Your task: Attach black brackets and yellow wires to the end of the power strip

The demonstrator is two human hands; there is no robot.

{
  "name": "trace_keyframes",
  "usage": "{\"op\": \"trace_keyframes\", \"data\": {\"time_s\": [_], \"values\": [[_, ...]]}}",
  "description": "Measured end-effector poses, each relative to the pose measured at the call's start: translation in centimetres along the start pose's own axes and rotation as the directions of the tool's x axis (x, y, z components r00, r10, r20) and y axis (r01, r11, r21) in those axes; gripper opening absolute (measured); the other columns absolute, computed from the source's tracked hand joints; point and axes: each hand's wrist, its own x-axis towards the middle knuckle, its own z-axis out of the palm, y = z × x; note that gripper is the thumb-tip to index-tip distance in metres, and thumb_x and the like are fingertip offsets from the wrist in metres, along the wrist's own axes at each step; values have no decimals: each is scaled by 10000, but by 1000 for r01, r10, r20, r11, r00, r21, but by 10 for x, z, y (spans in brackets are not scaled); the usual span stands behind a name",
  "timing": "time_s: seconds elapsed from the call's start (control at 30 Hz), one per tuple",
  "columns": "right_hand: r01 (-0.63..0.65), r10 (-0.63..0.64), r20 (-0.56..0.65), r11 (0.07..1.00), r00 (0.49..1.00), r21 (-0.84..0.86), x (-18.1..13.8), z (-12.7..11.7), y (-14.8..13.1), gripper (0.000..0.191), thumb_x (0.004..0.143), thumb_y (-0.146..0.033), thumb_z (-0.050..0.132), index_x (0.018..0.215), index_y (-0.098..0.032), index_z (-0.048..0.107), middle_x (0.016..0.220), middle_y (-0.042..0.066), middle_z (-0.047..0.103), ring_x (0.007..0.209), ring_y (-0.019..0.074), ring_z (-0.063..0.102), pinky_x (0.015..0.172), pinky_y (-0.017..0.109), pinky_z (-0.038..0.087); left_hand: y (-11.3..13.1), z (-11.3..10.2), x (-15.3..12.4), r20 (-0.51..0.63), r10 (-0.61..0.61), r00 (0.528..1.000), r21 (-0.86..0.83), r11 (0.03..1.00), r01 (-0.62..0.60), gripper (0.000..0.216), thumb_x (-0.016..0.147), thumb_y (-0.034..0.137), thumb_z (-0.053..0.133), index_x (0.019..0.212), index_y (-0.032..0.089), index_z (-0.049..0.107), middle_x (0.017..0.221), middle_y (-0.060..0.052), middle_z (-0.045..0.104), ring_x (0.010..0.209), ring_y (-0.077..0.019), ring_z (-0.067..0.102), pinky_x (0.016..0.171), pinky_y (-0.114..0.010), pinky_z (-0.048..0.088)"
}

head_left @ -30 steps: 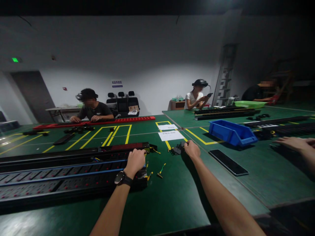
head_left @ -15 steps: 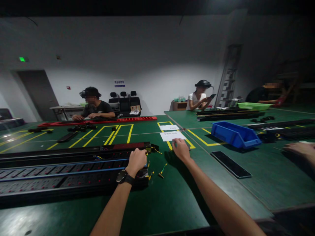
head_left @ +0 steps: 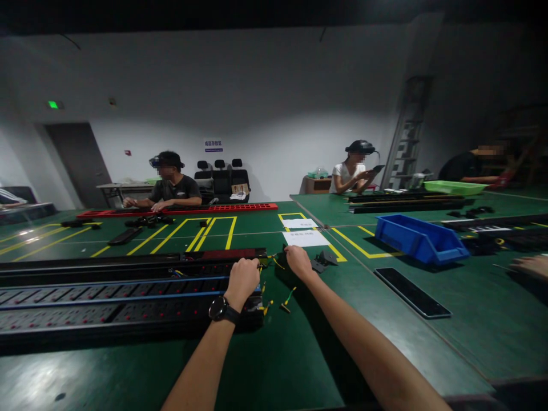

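Note:
A long black power strip (head_left: pixel 141 313) with rows of sockets and red dots lies on the left of the green table. My left hand (head_left: pixel 243 279), with a watch at its wrist, is closed over the strip's right end; its fingertips are partly hidden. My right hand (head_left: pixel 298 262) is close by with fingers pinched on a small dark piece (head_left: pixel 279 250), whose shape is unclear. Short yellow-green wires (head_left: pixel 268 307) stick out from the strip's end. A loose yellow-green wire with a connector (head_left: pixel 286 307) lies to the right. Several black brackets (head_left: pixel 324 261) rest beside my right wrist.
To the right are a blue bin (head_left: pixel 422 240) and a black phone (head_left: pixel 411 292). White papers (head_left: pixel 306 237) lie ahead, near yellow tape lines. A red rail (head_left: pixel 180 211) lies before a co-worker (head_left: pixel 175 185). Another person's hand (head_left: pixel 531 266) reaches in at the right edge.
My right hand has moved left from the black brackets toward the strip's end, uncovering the brackets. My left hand stays on the strip. The view has shifted slightly left.

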Motion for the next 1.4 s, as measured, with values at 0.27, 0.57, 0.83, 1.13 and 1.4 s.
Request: {"op": "trace_keyframes", "data": {"time_s": [0.27, 0.57, 0.83, 1.13, 1.4], "values": [[114, -108, 56, 984, 993, -138, -12, 0, -7, 333, 973, -189, 444, 1021, -167, 773, 1108, 157, 734, 1081, 261, 641, 886, 311, 454, -1, 1, -3, -58, 27, 998, -13, 1000, -27, 291, 956, 219, 468, 1079, 213, 732, 994, -125, 746, 1046, -286, 614, 915, -417, 441], [103, -99, 27, 980, 995, -172, -24, 2, -26, 350, 998, -330, 465, 963, -190, 784, 1082, 129, 744, 1055, 254, 632, 892, 326, 439, -1, -1, -3, -35, -42, 998, -86, 996, 39, 301, 983, 260, 460, 1086, 255, 743, 996, -87, 756, 1033, -257, 648, 885, -368, 469], [211, -203, 81, 971, 976, -113, -25, 0, -33, 261, 979, -316, 536, 962, -225, 780, 1044, 86, 754, 1043, 231, 620, 878, 291, 428, -3, 0, -2, -53, -135, 989, -83, 988, 130, 265, 972, 278, 478, 1042, 251, 733, 984, -88, 748, 1022, -262, 659, 859, -361, 485], [242, -263, 194, 962, 945, 128, -36, -24, -24, 261, 968, -307, 558, 935, -215, 800, 958, 73, 781, 872, 195, 696, 755, 235, 442, -4, -3, -4, -83, -14, 996, -144, 990, 2, 233, 1021, 291, 459, 1081, 218, 672, 1013, -83, 724, 1020, -232, 634, 862, -327, 464], [236, -230, 224, 972, 947, 2, -67, -53, 16, 185, 891, -277, 623, 837, -216, 789, 871, 77, 777, 790, 207, 702, 692, 260, 441, 16, -9, -10, -67, 373, 925, -166, 910, -379, 213, 1010, 326, 525, 973, 216, 704, 985, -56, 724, 977, -215, 611, 870, -338, 439]]}}
